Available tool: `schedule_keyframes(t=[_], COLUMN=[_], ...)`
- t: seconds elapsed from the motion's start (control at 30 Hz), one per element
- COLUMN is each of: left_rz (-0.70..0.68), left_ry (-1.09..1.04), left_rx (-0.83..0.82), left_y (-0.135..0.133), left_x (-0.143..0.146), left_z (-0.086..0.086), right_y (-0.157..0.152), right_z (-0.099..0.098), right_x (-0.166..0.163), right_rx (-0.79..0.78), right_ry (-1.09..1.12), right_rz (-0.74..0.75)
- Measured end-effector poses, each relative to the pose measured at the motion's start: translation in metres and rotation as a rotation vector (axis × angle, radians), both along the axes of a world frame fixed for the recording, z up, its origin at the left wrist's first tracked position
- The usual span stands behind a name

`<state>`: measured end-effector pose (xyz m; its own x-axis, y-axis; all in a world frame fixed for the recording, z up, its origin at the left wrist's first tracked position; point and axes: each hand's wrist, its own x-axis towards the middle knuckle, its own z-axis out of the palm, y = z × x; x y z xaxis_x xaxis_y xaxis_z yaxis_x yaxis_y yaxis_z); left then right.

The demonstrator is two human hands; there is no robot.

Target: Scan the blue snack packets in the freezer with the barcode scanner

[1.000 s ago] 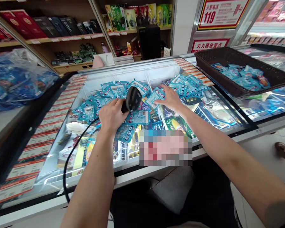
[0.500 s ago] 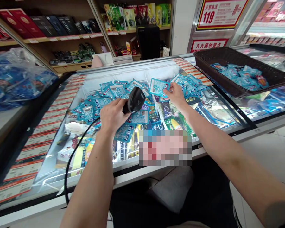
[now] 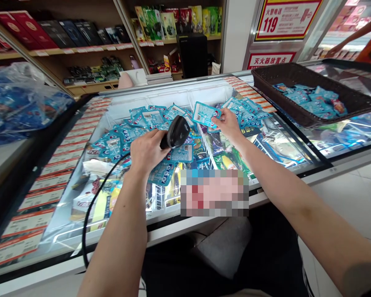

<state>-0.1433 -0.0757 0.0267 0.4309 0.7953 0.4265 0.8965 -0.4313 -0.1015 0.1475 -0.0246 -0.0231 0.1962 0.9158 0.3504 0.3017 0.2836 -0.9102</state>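
Note:
My left hand [image 3: 149, 149] is wrapped round the handle of a black barcode scanner [image 3: 178, 131], whose cable [image 3: 91, 210] hangs down to the left. The scanner's head is turned toward the right. Between thumb and fingers of my right hand [image 3: 230, 123] is one blue snack packet [image 3: 205, 114], its printed back with a barcode facing me. Many similar blue packets [image 3: 136, 131] lie in a heap on the freezer's glass, behind and around my left hand. A second pile of packets [image 3: 250, 110] lies just beyond my right hand.
The chest freezer [image 3: 170, 231] spans the view, with price labels [image 3: 46, 187] along its glass. On the right sits a brown basket [image 3: 299, 113] with blue packets inside. A plastic bag [image 3: 24, 105] stands at left. Shelves [image 3: 89, 47] rise behind. A person's arm [image 3: 352, 39] shows at upper right.
A person's arm and orange clothing have come into view at the upper right. My hands, the scanner and the held packet have hardly moved.

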Motion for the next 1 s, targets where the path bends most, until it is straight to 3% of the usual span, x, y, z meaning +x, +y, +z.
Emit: schedule_keyframes(t=[1.0], left_rz=[-0.078], left_ry=[0.059], left_rx=[-0.047], left_y=[-0.0042], left_x=[0.0043], left_z=[0.0070], right_y=[-0.0009], right_z=[-0.0027], right_x=[-0.0015], right_rx=[0.029], right_ry=[-0.107], right_rz=[-0.024])
